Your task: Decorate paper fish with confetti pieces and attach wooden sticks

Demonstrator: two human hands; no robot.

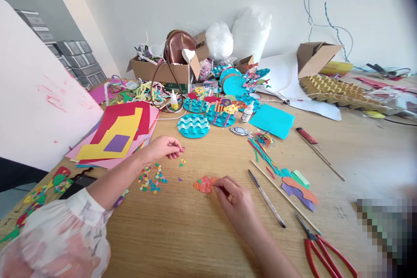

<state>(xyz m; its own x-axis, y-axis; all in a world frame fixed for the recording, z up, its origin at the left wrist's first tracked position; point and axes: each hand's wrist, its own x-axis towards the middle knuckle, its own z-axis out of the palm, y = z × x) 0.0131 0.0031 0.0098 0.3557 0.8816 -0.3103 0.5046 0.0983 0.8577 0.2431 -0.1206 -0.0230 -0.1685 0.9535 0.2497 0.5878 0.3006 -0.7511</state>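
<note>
An orange paper fish (pixel 204 184) with coloured markings is on or just above the table in front of me. My right hand (pixel 235 202) pinches its tail end between thumb and fingertips. Farther left, my left hand (pixel 167 147) has its fingers pressed together on a small orange-and-purple paper scrap (pixel 183 150), partly hidden by the fingertips. Below that hand lie scattered round confetti dots (pixel 153 178) in several colours, along with yellow and green paper triangles (pixel 182 162) and a purple one (pixel 180 179).
Coloured paper sheets (pixel 119 132) are stacked at left. Blue wavy discs (pixel 193 126), glue bottles (pixel 246 112) and a turquoise sheet (pixel 273 120) stand or lie farther back. On the right are a pen (pixel 267 199), a thin stick (pixel 286 197), paper strips (pixel 299 189) and red-handled scissors (pixel 321 247).
</note>
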